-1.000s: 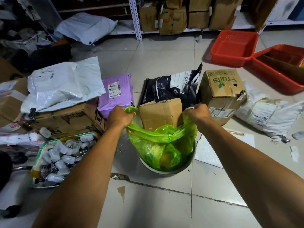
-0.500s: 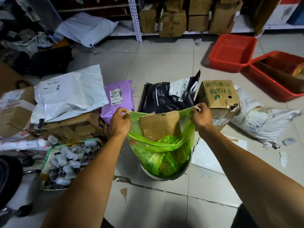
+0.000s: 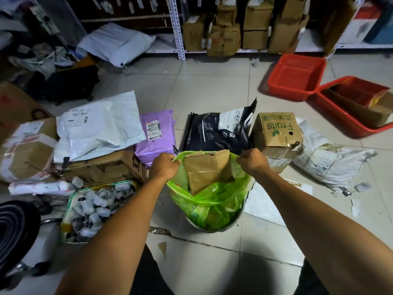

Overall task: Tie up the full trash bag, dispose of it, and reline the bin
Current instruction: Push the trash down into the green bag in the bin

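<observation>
A translucent green trash bag (image 3: 214,201) sits in a round pale bin (image 3: 212,227) on the tiled floor at the centre. A folded piece of brown cardboard (image 3: 209,170) sticks up out of the bag. My left hand (image 3: 164,167) grips the bag's left rim and my right hand (image 3: 252,160) grips its right rim. Both hands hold the bag's top stretched up above the bin. Most of the bin is hidden by the bag.
Behind the bin lie a purple mailer (image 3: 157,133), a black pet-food bag (image 3: 221,130) and a "Fruits" carton (image 3: 277,133). White parcels and boxes crowd the left. A tray of small bottles (image 3: 95,209) sits at front left. Two red tubs (image 3: 296,76) stand at right.
Both hands have lifted the bag's rim higher, drawing the bag upward around the cardboard. The hands have also come slightly closer together.
</observation>
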